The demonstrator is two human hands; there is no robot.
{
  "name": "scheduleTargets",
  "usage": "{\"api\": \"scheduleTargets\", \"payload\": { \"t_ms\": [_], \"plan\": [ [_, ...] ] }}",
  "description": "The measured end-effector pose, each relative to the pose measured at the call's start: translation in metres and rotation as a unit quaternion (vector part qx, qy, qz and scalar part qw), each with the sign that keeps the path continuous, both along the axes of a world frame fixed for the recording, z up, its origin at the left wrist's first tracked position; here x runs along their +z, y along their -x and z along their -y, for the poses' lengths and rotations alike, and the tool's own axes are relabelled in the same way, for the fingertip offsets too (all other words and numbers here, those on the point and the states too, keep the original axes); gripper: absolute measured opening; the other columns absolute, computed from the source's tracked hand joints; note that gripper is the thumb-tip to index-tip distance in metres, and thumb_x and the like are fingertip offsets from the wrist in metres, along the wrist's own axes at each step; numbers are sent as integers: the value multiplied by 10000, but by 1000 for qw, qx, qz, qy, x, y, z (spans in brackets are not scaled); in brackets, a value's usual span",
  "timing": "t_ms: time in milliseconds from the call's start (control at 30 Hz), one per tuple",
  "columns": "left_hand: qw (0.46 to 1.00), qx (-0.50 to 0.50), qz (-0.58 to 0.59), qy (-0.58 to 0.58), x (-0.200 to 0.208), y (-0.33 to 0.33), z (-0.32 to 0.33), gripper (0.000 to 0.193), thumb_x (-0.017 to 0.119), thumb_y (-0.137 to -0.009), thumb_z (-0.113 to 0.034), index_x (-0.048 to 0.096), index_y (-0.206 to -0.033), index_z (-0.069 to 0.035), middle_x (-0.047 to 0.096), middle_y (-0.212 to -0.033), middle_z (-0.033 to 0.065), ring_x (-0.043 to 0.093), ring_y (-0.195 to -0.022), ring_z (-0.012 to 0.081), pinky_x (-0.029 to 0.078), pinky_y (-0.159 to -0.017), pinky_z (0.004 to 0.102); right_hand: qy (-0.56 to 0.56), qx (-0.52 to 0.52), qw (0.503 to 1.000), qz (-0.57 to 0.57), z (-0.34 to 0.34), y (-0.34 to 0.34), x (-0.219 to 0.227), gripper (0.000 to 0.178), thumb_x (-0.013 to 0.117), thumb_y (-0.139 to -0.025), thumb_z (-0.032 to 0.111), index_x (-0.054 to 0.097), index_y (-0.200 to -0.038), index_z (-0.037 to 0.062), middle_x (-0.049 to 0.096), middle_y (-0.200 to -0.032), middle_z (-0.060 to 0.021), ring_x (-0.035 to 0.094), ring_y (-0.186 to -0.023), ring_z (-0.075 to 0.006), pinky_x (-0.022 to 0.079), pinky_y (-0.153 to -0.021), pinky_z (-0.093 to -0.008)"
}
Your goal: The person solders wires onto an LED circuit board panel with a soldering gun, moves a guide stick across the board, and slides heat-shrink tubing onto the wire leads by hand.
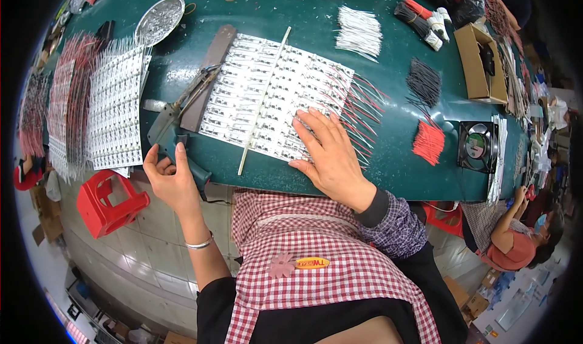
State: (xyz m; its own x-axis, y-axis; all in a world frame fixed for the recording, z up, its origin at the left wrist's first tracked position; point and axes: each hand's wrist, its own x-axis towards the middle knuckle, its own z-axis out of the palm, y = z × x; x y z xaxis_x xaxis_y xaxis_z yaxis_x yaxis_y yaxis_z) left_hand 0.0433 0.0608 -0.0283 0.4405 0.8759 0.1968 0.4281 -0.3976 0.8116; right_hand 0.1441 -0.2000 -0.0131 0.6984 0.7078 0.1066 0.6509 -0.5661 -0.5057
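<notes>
A white circuit board panel [243, 101] with rows of small components lies before me. Red and white wires [358, 119] stick out from its right side. A thin pale strip [265, 101] lies across the panel. My right hand [331, 153] rests flat on the panel's lower right part, fingers stretched out. At the panel's left, a green-handled soldering gun [165, 123] lies with its metal front end over a brown bar [208, 80]. My left hand [173, 177] is at the gun's body, thumb and forefinger apart, other fingers curled; whether it touches the gun is unclear.
Wired panels [115, 110] stand at the left, beside a foil-like dish [160, 21]. White wires [358, 33], black wires [423, 81] and red wires [429, 142] lie in bundles. A small fan [478, 146] and cardboard box [464, 46] are right. A red stool [103, 207] stands below.
</notes>
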Motion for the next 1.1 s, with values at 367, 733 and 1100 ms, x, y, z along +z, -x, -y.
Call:
{"api": "scheduleTargets", "payload": {
  "t_ms": [367, 733, 1100],
  "plan": [
    [994, 10, -67, -81, -3, 9, 0, 381, 816, -815, -262, 553, -916, -4, 541, -802, 20, 441, -623, 73, 404, -561, 208, -16, 5, 999, 34, 8, 4, 0, 576, 665, -870, 271, 495, -1343, -12, 463, -1430, -147, 382, -1363, -324, 280, -1136, -503],
    [996, 2, -90, -1, -3, 11, -8, 434, 828, -795, -331, 518, -825, -28, 449, -584, -27, 405, -544, 62, 343, -521, 216, -25, 35, 999, 14, 2, 19, -3, 591, 706, -817, 247, 519, -1305, -29, 513, -1341, -130, 437, -1296, -314, 334, -1112, -481],
    [988, 2, -149, 40, 6, 8, -12, 512, 833, -785, -330, 577, -1006, 54, 483, -533, -17, 416, -515, 57, 349, -524, 213, -51, 12, 998, -22, 0, 18, 2, 654, 731, -796, 229, 484, -1363, 18, 486, -1359, -124, 434, -1292, -323, 331, -1097, -483]
  ]
}}
